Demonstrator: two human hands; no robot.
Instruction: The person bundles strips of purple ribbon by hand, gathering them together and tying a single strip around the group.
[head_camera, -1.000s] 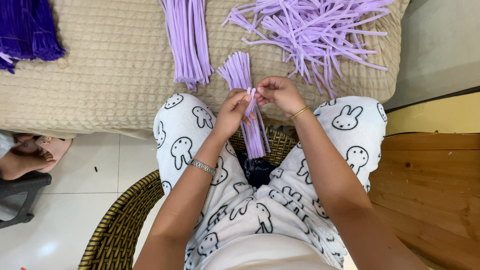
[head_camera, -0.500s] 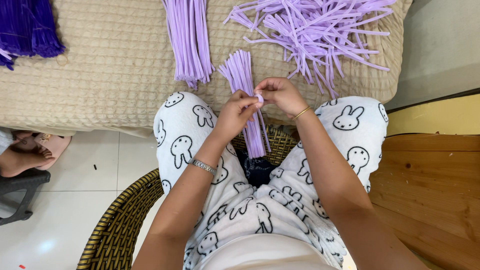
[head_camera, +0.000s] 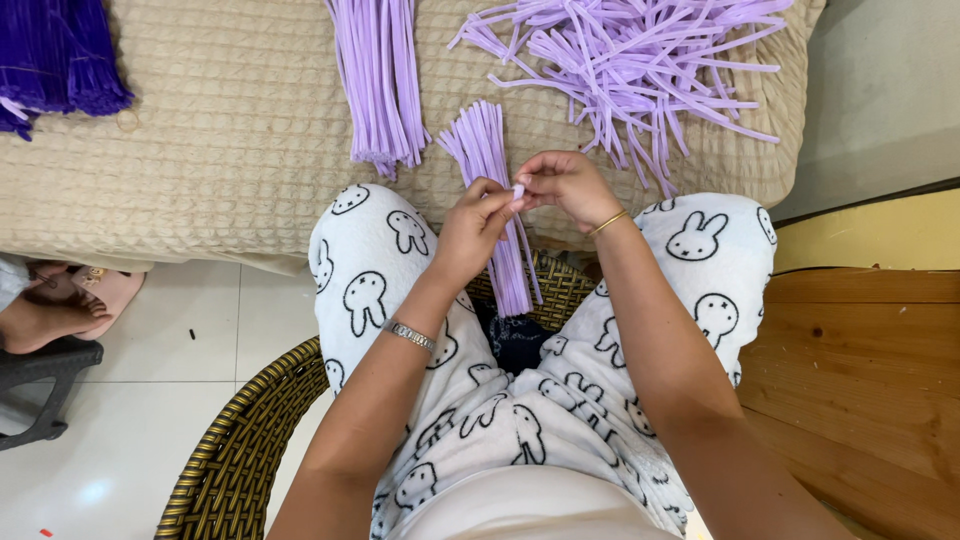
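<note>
Seated, viewed from above. Left hand (head_camera: 470, 225) and right hand (head_camera: 565, 185) raised close together over lap, fingertips meeting. Both pinching same small pale piece (head_camera: 518, 190) betw. thumb and forefinger; too small to tell what it is. Fingers of both hands curled in, not spread.

Directly under/behind hands: bundle of light purple pipe cleaners (head_camera: 490, 190), running from edge of beige quilted cushion (head_camera: 200, 150) down betw. the knees; lower ends reach past lap toward chair. Cannot tell whether hands touch bundle itself.

Left of it, on cushion: second, tidier bundle of light purple stems (head_camera: 380, 80), lying lengthwise, just beside first. Upper right of cushion: loose scattered heap of same stems (head_camera: 640, 70), criss-crossed, some overhanging front edge near right hand. Far left corner: dark purple stems (head_camera: 55, 55), well apart from rest.

Silver bracelet-type band (head_camera: 410, 335) on left wrist; thin gold bangle (head_camera: 608, 222) on right wrist. White trousers w/ rabbit print (head_camera: 390, 260). Woven wicker chair rim (head_camera: 230, 450) under seat. Wood floor section (head_camera: 860, 380) to right, white tile (head_camera: 120, 420) to left. Another person's foot in pink sandal (head_camera: 60, 305) at left edge.
</note>
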